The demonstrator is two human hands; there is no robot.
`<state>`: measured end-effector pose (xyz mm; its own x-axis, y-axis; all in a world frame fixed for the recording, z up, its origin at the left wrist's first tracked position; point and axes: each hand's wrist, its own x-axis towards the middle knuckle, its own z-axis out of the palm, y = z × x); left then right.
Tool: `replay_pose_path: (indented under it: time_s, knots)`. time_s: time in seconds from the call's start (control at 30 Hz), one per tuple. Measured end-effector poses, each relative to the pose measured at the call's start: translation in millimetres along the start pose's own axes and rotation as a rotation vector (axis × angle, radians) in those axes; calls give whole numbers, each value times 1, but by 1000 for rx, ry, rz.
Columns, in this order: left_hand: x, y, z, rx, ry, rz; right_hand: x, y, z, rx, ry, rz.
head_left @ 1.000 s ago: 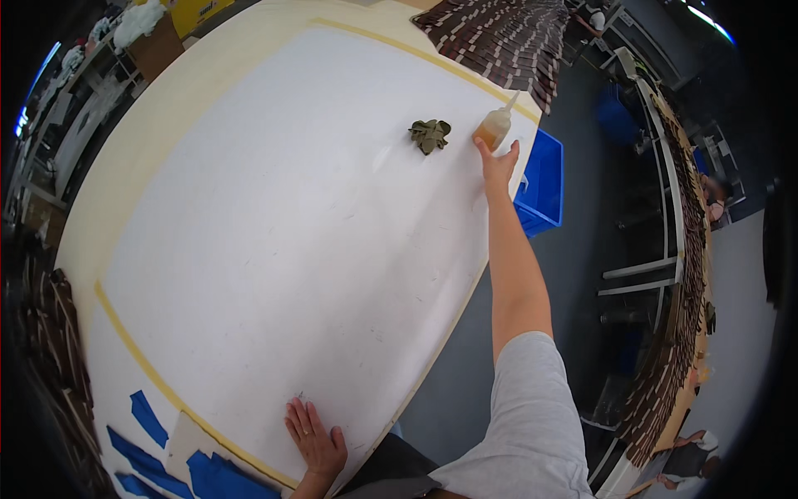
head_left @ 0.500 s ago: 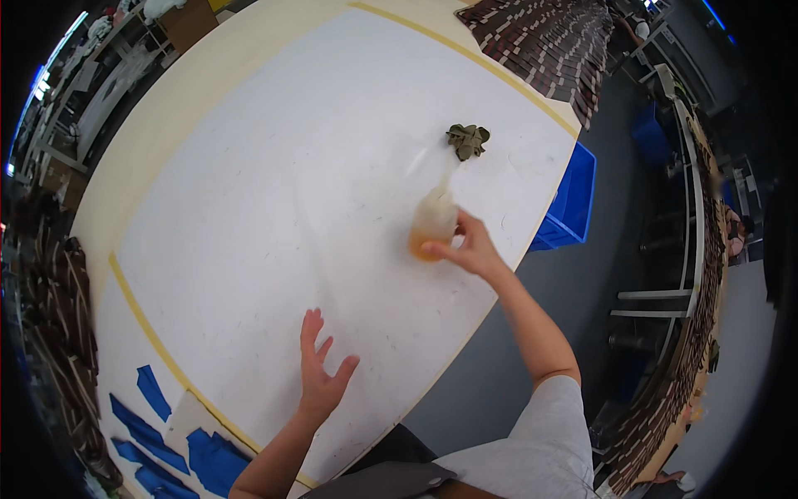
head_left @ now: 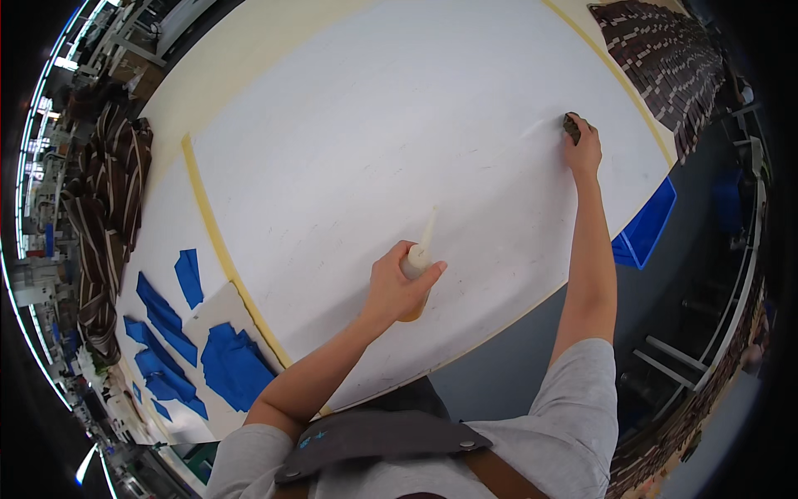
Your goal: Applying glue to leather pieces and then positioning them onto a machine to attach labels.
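A squeeze bottle with a long pale nozzle and amber liquid low inside stands over the near middle of the white tabletop. Around its body my left hand is closed, thumb on the right side. Far to the right, my right hand reaches out at arm's length. Its fingers close on a dark olive cloth bundle, most of which the hand hides. The cloth lies on the white surface near the yellow tape line.
Blue fabric pieces lie at the lower left beyond yellow tape. Striped brown fabric is heaped at the left and spread in strips at the far right. A blue bin stands beside the table's right edge.
The bottle has passed from my right hand to my left, nearer to me. My right hand has moved away to the cloth bundle and gripped it. The view has shifted left.
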<state>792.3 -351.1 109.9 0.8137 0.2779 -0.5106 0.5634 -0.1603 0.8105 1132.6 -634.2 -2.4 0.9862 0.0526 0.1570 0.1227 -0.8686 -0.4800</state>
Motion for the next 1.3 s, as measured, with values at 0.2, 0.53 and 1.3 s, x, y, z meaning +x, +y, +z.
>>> replay_pose_path:
  time_s: [0.2,0.53,1.3]
  knots:
    - [-6,-15,-20,137,137,130,-176,-171,-40,1425,-592,183]
    - [-30,-25,-30,732,350,360,-267,-256,-17,1321,-507,191]
    - [-130,-68,-127,-1009,-600,-17,-329,-365,-43,1215,-562,-186]
